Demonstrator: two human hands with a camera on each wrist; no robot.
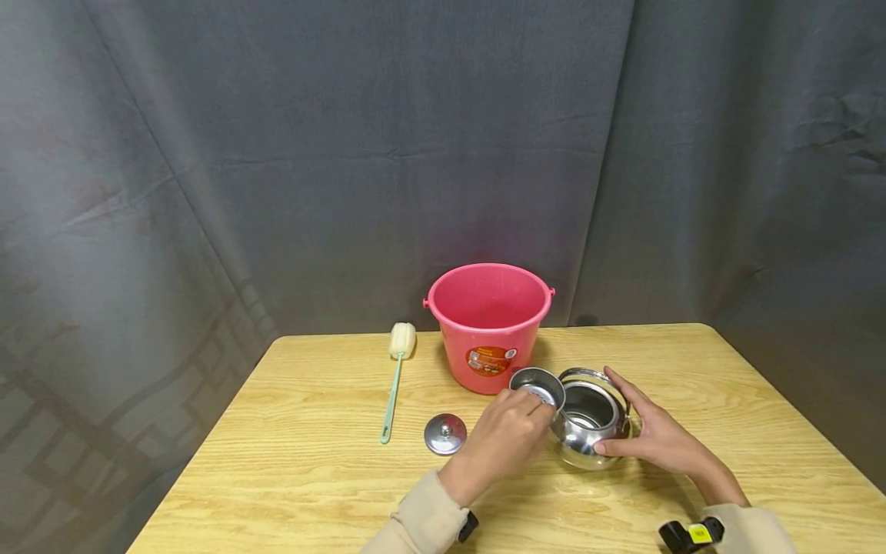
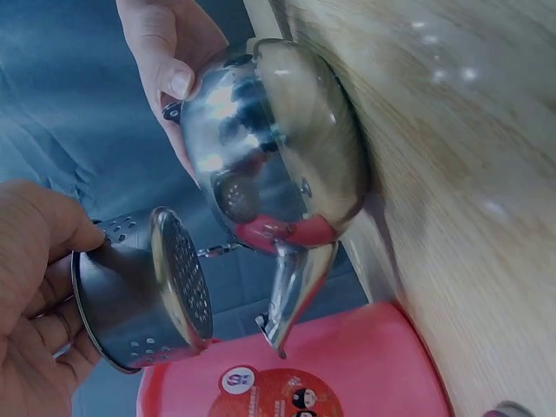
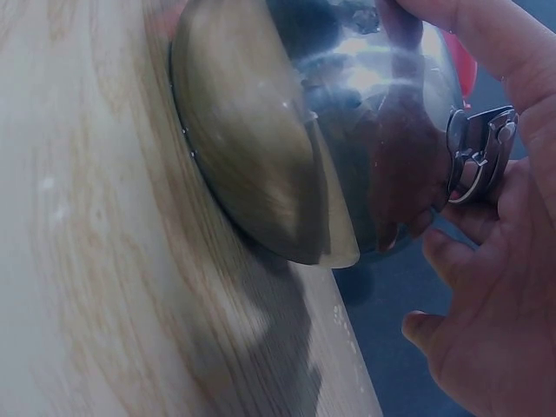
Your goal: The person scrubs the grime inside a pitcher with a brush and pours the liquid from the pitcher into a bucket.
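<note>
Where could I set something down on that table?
The table is bare left of the sponge brush and right of the pink bucket, beyond the right hand. It's crowded where the left hand holds the strainer beside the kettle.

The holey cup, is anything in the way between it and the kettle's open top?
Nothing that shows. The left hand holds the holey cup right beside the open kettle; the handle arcs along the opening's far side, not across it, and the lid lies apart.

The teapot and strainer are silver, the bucket pink
</note>
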